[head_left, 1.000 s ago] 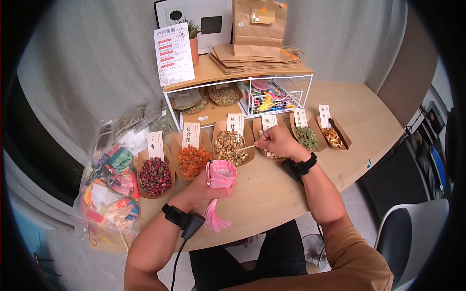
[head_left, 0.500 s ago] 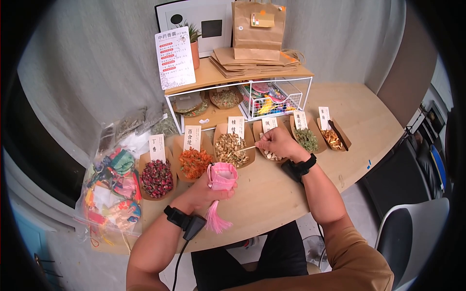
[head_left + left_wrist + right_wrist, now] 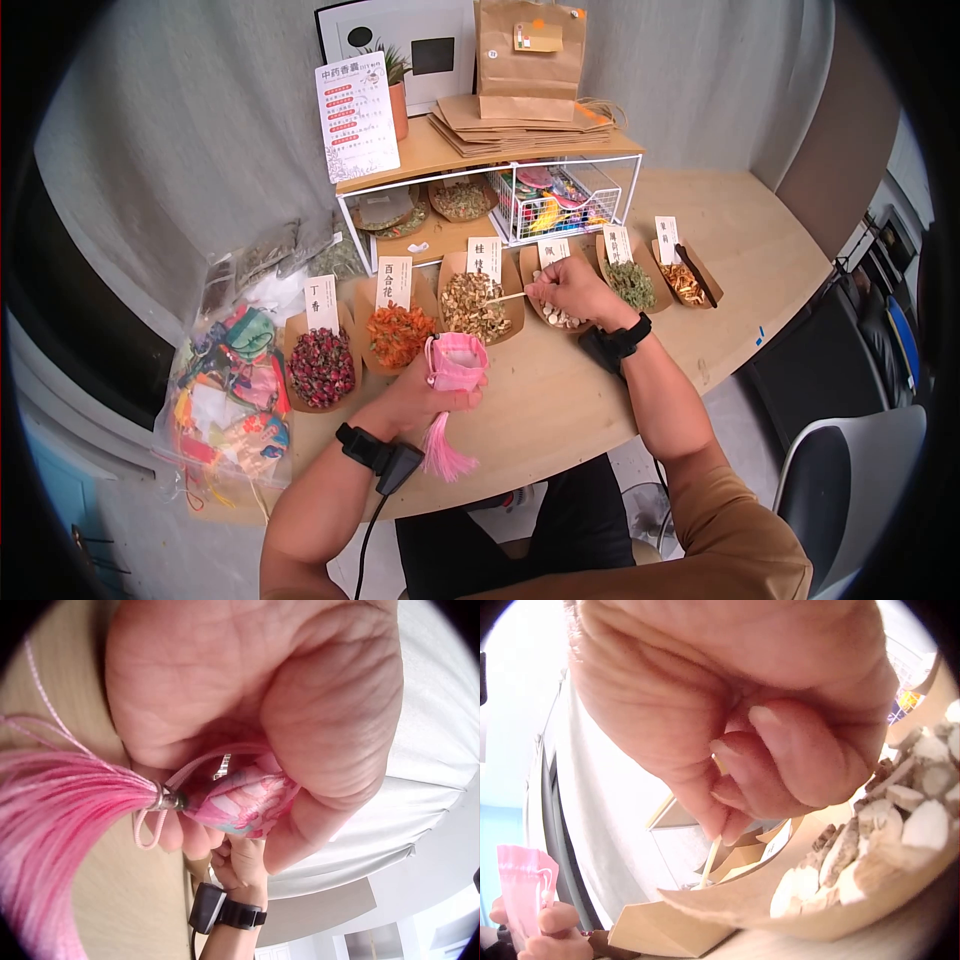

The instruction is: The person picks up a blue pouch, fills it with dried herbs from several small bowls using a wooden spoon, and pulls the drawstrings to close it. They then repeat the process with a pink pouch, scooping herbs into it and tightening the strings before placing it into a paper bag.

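Observation:
My left hand (image 3: pixel 415 395) grips a small pink cloth drawstring pouch (image 3: pixel 458 365), its mouth facing up and open. A pink tassel (image 3: pixel 448 452) hangs below it. The left wrist view shows the pouch's flowered side (image 3: pixel 251 802) between thumb and fingers. Between thumb and fingertips, my right hand (image 3: pixel 575 288) pinches a thin pale wooden stick (image 3: pixel 508 296). The stick's far end is over dried brown chopped pieces (image 3: pixel 468 308) in a labelled paper tray. Below the right hand are whitish dried slices (image 3: pixel 930 825) in the neighbouring tray.
Other labelled trays hold dark red buds (image 3: pixel 321 368), orange petals (image 3: pixel 398 335), green leaves (image 3: pixel 630 285) and yellowish bits (image 3: pixel 685 284) with dark tongs (image 3: pixel 698 275). A plastic bag of colourful pouches (image 3: pixel 235 390) lies left. Behind stand a low shelf (image 3: pixel 420 160) and a wire basket (image 3: pixel 560 200).

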Motion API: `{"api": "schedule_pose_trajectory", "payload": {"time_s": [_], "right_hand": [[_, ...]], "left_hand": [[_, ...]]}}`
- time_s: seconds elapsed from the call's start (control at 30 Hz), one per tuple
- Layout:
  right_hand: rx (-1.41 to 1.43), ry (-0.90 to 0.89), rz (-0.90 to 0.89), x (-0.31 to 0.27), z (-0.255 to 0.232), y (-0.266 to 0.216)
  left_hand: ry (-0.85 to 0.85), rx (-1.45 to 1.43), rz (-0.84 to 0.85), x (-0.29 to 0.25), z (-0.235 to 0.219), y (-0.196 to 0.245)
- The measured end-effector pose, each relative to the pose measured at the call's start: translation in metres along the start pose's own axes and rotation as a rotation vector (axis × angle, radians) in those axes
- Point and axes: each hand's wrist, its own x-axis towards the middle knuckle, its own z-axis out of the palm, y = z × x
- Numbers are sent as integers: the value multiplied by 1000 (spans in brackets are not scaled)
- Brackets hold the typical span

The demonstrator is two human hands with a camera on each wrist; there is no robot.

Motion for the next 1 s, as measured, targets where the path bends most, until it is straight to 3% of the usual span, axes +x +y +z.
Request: {"api": "schedule_pose_trajectory", "payload": {"time_s": [0.63,1.0], "right_hand": [[94,41,23,1,-3,-1],[-129,145,-9,-2,-6,-5]], "left_hand": [[-11,-23,5,2,-3,-2],[-12,-17,2,2,-3,-1]]}}
